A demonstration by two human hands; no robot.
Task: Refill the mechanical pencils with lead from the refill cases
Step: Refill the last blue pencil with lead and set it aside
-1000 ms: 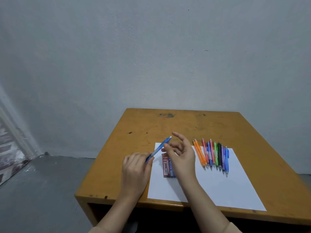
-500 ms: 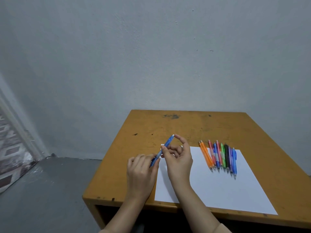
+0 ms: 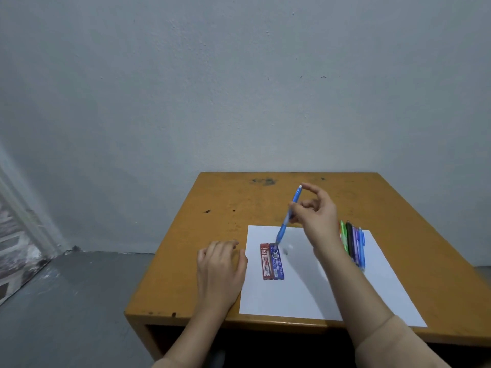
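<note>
My right hand [image 3: 317,213] holds a blue mechanical pencil [image 3: 288,217] nearly upright above the white paper [image 3: 318,296], its tip down near the top of the refill cases and its cap by my index finger. A red lead refill case [image 3: 265,261] and a blue lead refill case [image 3: 276,260] lie side by side on the paper's left part. My left hand [image 3: 219,269] rests on the table left of the paper, fingers loosely curled, holding nothing. Several coloured mechanical pencils [image 3: 354,243] lie in a row on the paper, partly hidden behind my right forearm.
The orange-brown wooden table [image 3: 212,208] stands against a grey wall, with dark stains near its far edge. Grey floor lies to the left, past the table's left edge.
The blue pencil passed from my left hand to my right hand and was raised nearly upright. My left hand came down onto the table. The refill cases are uncovered again.
</note>
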